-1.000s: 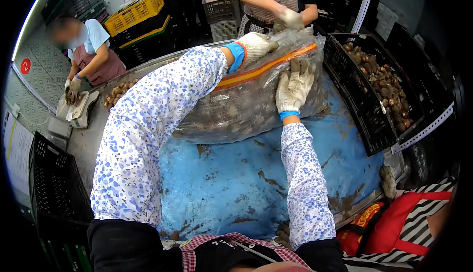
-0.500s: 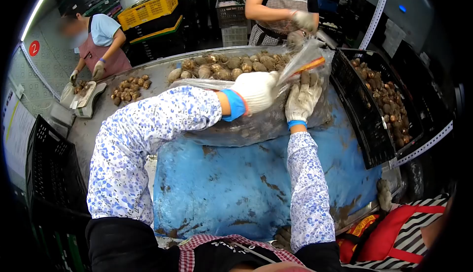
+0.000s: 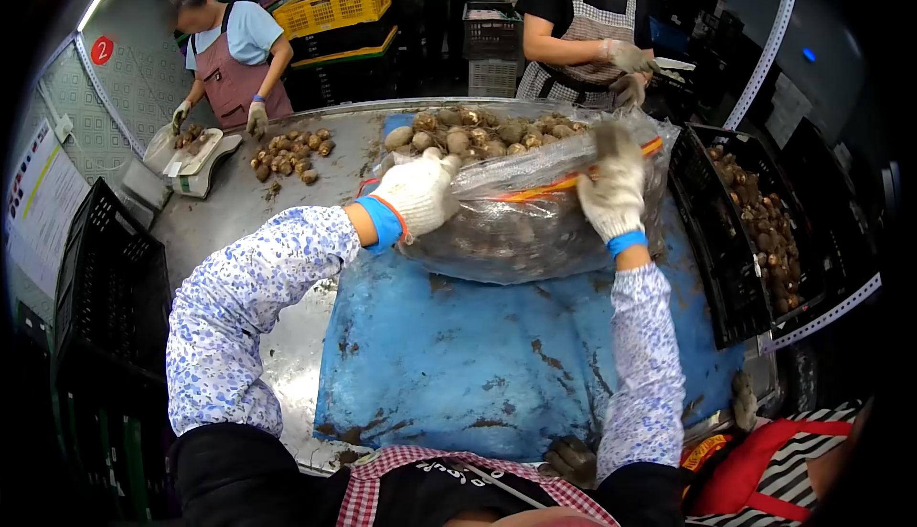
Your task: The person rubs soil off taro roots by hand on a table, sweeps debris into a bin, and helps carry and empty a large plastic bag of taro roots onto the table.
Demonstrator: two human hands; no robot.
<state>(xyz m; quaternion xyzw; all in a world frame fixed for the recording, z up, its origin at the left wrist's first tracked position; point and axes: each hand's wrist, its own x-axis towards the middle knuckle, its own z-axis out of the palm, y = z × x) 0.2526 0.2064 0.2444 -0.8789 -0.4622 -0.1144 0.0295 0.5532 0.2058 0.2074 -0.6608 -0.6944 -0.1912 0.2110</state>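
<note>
A large clear plastic bag [image 3: 535,240] with an orange stripe lies across the far part of the blue sheet [image 3: 458,355], dark contents showing dimly through it. My left hand [image 3: 417,194], in a white knit glove, is closed on the bag's left end by its upper edge. On the bag's right part is my right hand [image 3: 614,183], in a soiled glove, thumb apart near the orange stripe. Its upper fingers are smeared by motion, so their grip is unclear. Just behind the bag lies a heap of brown root vegetables [image 3: 478,133], like small taro.
Black crates [image 3: 716,250] with more roots [image 3: 764,226] stand at right. A scale [image 3: 202,166] and a smaller root pile [image 3: 291,154] are at far left, near a co-worker [image 3: 239,59]. Another co-worker [image 3: 587,40] stands behind the table. A black crate [image 3: 110,279] is at left.
My left hand has moved left along the bag to its left end. The orange-striped edge, bunched up at the right before, now stretches across the bag. My right hand has shifted slightly.
</note>
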